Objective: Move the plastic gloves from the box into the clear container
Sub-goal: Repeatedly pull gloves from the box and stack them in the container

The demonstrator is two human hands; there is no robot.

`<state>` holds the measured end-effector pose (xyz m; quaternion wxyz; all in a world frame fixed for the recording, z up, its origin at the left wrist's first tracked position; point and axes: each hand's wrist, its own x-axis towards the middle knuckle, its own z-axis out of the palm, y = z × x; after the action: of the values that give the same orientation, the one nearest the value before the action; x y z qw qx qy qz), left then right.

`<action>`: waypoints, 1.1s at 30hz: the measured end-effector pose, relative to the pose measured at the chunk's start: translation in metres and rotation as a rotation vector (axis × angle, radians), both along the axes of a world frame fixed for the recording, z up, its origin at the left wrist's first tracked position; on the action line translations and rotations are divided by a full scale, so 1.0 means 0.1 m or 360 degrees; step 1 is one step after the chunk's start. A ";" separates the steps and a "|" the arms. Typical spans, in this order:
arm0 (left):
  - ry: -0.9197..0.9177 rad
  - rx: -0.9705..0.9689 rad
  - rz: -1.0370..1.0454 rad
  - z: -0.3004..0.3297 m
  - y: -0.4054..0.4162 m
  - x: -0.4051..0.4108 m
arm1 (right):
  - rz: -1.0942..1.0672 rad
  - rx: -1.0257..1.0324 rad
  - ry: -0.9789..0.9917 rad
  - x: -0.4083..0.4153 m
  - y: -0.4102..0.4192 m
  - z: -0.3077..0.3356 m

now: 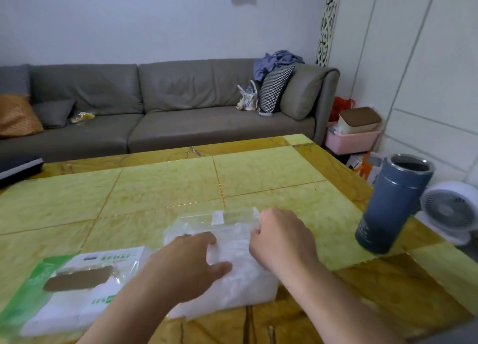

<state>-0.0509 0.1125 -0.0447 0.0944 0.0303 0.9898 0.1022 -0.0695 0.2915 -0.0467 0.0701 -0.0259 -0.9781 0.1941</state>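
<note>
With the plastic gloves (pixel 232 274) already packed in the clear container (pixel 222 261) on the surface (pixel 165 188), left hand (pixel 191 263) presses flat, right hand (pixel 282 237) pinches its rim, seemingly settling them; closing comes next.

A long grey sofa (pixel 165 105) lines a pale wall (pixel 155 20), cushions and clothes heaped at its right end; in front, a yellow-green marble-patterned table (pixel 168 183); white panelled cabinets (pixel 426 72) stand right.
</note>
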 end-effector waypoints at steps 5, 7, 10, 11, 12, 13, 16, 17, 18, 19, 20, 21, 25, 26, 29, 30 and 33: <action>-0.0096 -0.0052 0.0040 0.02 0.08 -0.07 | 0.0054 0.0124 -0.0056 0.06 -0.03 0.11; -0.0076 -0.0064 0.0051 0.01 0.10 -0.08 | 0.0222 0.0108 0.0056 0.09 -0.05 0.19; -0.0050 -0.0109 0.0009 -0.02 0.11 -0.08 | 0.0568 -0.0072 0.0067 0.18 -0.12 0.30; -0.0041 -0.0100 -0.0017 -0.03 0.11 -0.09 | 0.0646 -0.0119 -0.0012 0.20 -0.15 0.32; -0.0037 -0.0082 -0.0048 -0.04 0.10 -0.09 | 0.0705 -0.0135 -0.0118 0.23 -0.17 0.31; -0.0036 -0.0043 -0.0072 -0.04 0.09 -0.09 | 0.0733 -0.0126 -0.0231 0.23 -0.18 0.28; -0.0076 0.0092 -0.0084 -0.05 0.01 -0.11 | 0.0749 -0.0001 -0.0508 0.17 -0.18 0.19; -0.0115 0.0132 -0.0084 -0.04 -0.03 -0.12 | 0.0760 0.0054 -0.0538 0.14 -0.17 0.16; -0.0158 0.0180 -0.0080 -0.02 -0.06 -0.12 | 0.0762 0.0083 -0.0539 0.11 -0.16 0.14; -0.0194 0.0231 -0.0071 0.01 -0.10 -0.11 | 0.0764 0.0093 -0.0530 0.07 -0.16 0.11; -0.0205 0.0272 -0.0061 0.06 -0.11 -0.09 | 0.0767 0.0106 -0.0533 0.03 -0.15 0.09; -0.0175 0.0279 -0.0053 0.11 -0.13 -0.06 | 0.0780 0.0114 -0.0553 0.00 -0.16 0.07; 0.0363 -0.0025 -0.0069 0.28 -0.04 0.12 | 0.0807 0.0279 -0.0779 -0.12 -0.26 0.13; 0.0486 -0.0058 -0.0096 0.31 0.03 0.18 | 0.0805 0.0350 -0.0808 -0.13 -0.29 0.16; 0.0423 -0.0108 -0.0130 0.21 0.19 0.23 | 0.0759 0.0548 -0.0764 -0.11 -0.37 0.20; 0.0323 -0.0099 -0.0080 0.15 0.22 0.22 | 0.0740 0.0578 -0.0708 -0.10 -0.38 0.19; 0.0099 -0.0078 0.0051 -0.03 0.18 0.16 | 0.0745 0.0570 -0.0615 -0.07 -0.37 0.12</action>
<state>-0.0345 0.1309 -0.0476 0.0626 0.0152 0.9948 0.0785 -0.0765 0.2541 -0.0347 -0.1591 0.1755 -0.9713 0.0218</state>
